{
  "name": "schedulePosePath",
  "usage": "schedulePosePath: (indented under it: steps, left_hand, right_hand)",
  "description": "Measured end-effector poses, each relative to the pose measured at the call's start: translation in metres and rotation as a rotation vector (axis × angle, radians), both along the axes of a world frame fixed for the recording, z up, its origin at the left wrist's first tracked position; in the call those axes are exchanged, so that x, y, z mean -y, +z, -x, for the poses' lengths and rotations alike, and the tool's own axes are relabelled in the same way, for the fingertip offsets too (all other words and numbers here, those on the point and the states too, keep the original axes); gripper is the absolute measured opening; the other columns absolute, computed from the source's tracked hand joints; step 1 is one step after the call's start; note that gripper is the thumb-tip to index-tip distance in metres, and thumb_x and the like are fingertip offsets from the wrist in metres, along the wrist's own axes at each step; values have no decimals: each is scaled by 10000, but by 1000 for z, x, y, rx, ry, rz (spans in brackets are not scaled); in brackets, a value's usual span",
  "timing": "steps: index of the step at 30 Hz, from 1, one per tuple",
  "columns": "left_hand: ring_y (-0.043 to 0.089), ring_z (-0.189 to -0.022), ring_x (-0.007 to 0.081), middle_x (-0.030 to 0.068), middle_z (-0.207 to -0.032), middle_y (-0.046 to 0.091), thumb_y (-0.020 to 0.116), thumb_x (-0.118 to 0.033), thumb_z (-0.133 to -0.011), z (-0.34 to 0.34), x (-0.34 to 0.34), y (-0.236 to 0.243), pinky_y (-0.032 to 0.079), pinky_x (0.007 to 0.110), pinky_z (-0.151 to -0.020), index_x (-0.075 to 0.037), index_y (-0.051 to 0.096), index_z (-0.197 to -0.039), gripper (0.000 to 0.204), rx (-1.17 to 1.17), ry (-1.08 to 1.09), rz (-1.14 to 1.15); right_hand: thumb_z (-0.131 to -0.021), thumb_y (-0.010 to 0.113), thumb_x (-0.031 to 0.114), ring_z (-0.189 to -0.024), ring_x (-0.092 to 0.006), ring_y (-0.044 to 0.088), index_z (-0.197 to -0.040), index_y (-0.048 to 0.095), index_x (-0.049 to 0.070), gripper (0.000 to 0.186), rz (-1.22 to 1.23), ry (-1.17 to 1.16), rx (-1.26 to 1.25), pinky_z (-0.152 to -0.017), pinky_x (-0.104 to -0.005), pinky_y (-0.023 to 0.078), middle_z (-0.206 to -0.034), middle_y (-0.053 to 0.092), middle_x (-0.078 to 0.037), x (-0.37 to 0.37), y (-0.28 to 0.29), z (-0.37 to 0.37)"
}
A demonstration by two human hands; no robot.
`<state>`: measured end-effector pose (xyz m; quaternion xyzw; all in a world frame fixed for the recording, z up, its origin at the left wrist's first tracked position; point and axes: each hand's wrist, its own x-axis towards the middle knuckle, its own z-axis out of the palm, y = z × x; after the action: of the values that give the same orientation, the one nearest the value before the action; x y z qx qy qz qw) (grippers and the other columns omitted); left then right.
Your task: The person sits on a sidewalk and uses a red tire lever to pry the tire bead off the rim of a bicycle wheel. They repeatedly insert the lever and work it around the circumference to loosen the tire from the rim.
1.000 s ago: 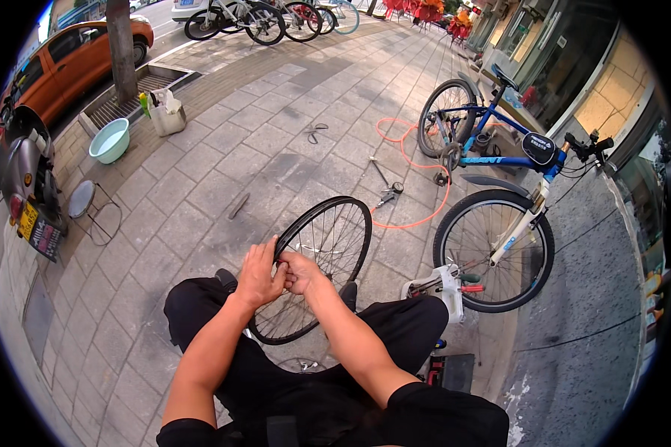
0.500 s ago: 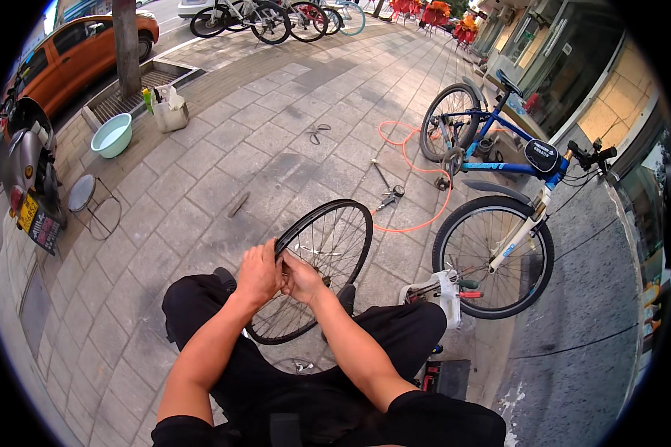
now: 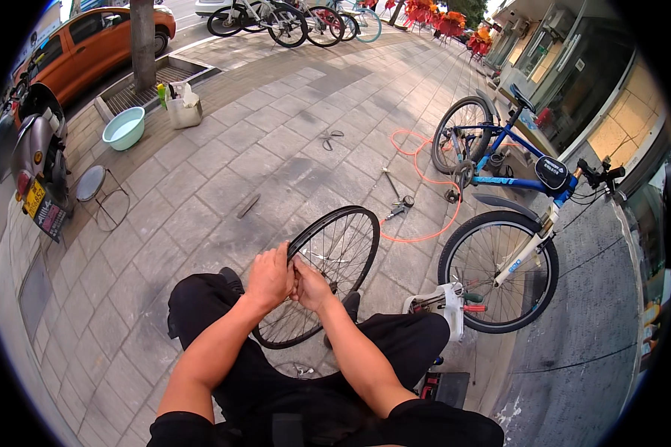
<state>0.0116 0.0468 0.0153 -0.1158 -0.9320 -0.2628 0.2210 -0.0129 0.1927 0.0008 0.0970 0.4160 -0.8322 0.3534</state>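
Head view: I log one spoked bicycle wheel (image 3: 317, 226), black-rimmed, tilted between the person's knees (image 3: 425, 328), well in from the pavement's (image 3: 164, 246) edges. Left hand (image 3: 271, 277): fingers closed over the rim's upper left. Right hand (image 3: 311, 284): just beside it, fingers curled at the rim's inner side; whether they pinch anything, I cannot tell. Writing: white lettering, black frame bag (image 3: 552, 179); pale lettering, blue mountain bicycle (image 3: 508, 181), pavement's right edge; dark characters, yellow plate (image 3: 35, 198) on a motor scooter (image 3: 43, 153), pavement's left edge.
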Motion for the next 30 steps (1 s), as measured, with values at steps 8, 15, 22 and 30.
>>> schedulePosePath:
  steps: [8,15,22,30]
  left_hand:
    - [600,-950,398,216,-1008,617,665,-166,-905,-6,-5,14,468,479,-853,94,475,-1415,603,-12,-1,-29]
    - [608,-945,455,250,-1037,624,662,-139,-932,-2,-8,5,474,526,-828,51,496,-1388,521,43,58,-111]
    - [620,-948,409,214,-1010,625,680,-172,-913,-3,-9,14,479,502,-813,59,512,-1403,567,11,-1,-89]
    - [614,-933,432,235,-1020,636,669,-162,-923,-1,-6,2,470,511,-821,51,511,-1413,557,-21,61,-92]
  right_hand:
    - [-1050,596,366,-472,-108,498,-944,636,175,221,-68,40,141,-404,-291,345,-642,573,36,2,-45,36]
    - [-1072,574,444,-524,-121,523,-1042,668,196,267,78,-29,5,-429,-292,344,-828,675,27,-3,-32,12]
    - [-1061,538,287,-433,-120,471,-844,627,163,266,-60,-31,118,-378,-274,323,-609,564,35,-1,-48,35]
    - [-1068,534,346,-463,-124,478,-859,625,169,289,2,3,120,-412,-283,343,-621,569,18,2,-13,17]
